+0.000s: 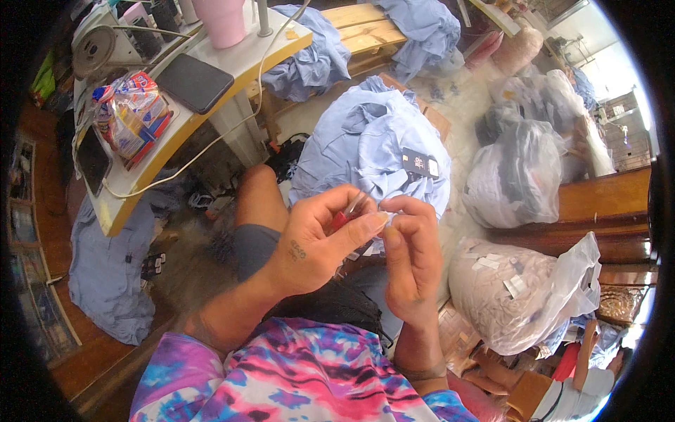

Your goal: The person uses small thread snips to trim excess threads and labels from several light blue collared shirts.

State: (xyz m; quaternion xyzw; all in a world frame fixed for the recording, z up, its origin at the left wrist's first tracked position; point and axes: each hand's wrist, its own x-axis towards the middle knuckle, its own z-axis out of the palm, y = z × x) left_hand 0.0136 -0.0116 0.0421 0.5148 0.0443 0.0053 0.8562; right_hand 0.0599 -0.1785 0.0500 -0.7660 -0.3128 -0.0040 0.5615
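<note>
My left hand [302,243] is closed around a small red-handled tool [339,222] with a thin metal tip; its exact kind is hard to make out. Thumb and fingers of my right hand [413,257] pinch a small white piece [389,218], which my left thumb also touches. Both hands meet in front of my chest. Just beyond them lies a big heap of light blue cloth [351,141], with a dark tag [415,162] resting on its right side.
On the left, a white table [190,133] holds a phone [193,83], a bread bag [133,116], a pink tumbler [219,24] and a cable. Blue cloth hangs over a wooden bench [362,32]. Stuffed plastic bags [517,176] stand right; another person's arm [585,355] shows lower right.
</note>
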